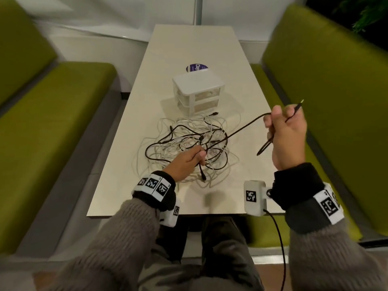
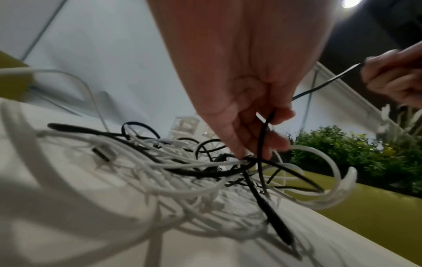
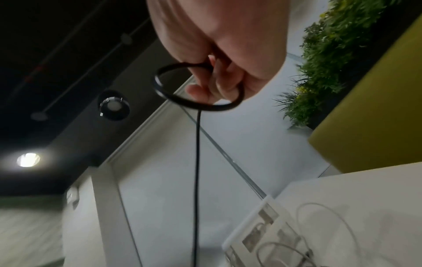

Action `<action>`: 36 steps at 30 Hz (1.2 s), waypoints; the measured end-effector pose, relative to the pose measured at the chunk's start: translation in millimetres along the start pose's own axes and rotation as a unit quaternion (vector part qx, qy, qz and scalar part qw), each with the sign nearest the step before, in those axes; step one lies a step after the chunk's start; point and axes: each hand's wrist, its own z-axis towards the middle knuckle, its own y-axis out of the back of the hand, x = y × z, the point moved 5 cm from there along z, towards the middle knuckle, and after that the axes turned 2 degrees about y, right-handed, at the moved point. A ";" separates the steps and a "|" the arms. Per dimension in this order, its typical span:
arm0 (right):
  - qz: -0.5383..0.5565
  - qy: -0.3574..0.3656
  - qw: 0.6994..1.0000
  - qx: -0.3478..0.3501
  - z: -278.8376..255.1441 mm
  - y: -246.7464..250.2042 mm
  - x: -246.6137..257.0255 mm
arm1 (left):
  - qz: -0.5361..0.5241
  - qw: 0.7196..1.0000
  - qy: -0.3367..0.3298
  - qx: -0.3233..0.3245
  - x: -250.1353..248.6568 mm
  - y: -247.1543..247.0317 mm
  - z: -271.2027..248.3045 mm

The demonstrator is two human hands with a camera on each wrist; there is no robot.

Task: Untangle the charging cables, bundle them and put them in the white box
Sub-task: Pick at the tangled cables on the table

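A tangle of white and black charging cables (image 1: 189, 141) lies in the middle of the table (image 1: 195, 49), just in front of the white box (image 1: 198, 86), a small drawer unit. My right hand (image 1: 285, 131) is raised at the right and grips folded loops of a black cable (image 1: 237, 131), whose plug end sticks out past the fist. That cable runs taut down to my left hand (image 1: 194, 157), which pinches it over the tangle. In the left wrist view the left fingers (image 2: 251, 137) pinch the black cable (image 2: 262, 137). The right wrist view shows a black loop (image 3: 196, 104) hanging from the right fingers (image 3: 217, 84).
Green bench seats (image 1: 42, 127) flank the table on both sides. A round dark blue sticker (image 1: 196, 67) lies behind the box. Green plants (image 2: 356, 153) stand past the right bench. The far half of the table is bare.
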 end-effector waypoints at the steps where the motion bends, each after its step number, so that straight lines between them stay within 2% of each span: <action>1: 0.014 0.012 1.000 -0.017 2.0 5.0 5.0 | 0.006 1.000 0.007 0.001 2.2 -0.9 2.1; 4: 0.014 0.051 0.998 -0.024 4.0 15.3 11.7 | -0.015 1.000 0.019 -0.005 8.1 -4.8 8.1; 7: -0.107 0.052 0.992 0.031 -7.5 7.9 -1.3 | -0.107 0.993 0.023 -0.046 3.9 -4.1 11.6; 12: -0.225 -0.064 0.967 0.097 -33.8 -12.9 -49.3 | -0.086 0.992 -0.004 -0.097 -19.6 -4.7 15.0; 15: -0.199 -0.120 0.967 0.104 -45.0 -33.6 -74.4 | -0.101 0.989 -0.032 -0.099 -26.5 -10.7 14.5; 18: -0.180 -0.128 0.969 0.112 -50.1 -55.1 -83.3 | -0.124 0.988 -0.031 -0.087 -25.8 -16.0 13.4; 21: -0.171 -0.118 0.973 0.097 -46.7 -65.2 -82.1 | -0.170 0.982 -0.039 -0.066 -25.0 -15.1 13.1; 25: -0.086 -0.092 0.992 0.013 -28.9 -54.6 -64.9 | -0.085 0.994 -0.045 -0.057 -22.6 -10.5 14.2; 29: -0.079 -0.028 0.996 0.005 -16.9 -41.6 -28.3 | -0.088 0.995 -0.039 -0.036 -20.8 -12.9 21.2; 36: 0.000 0.086 0.993 -0.081 -8.9 -15.1 28.5 | -0.086 0.995 -0.045 -0.008 -21.1 -21.1 31.6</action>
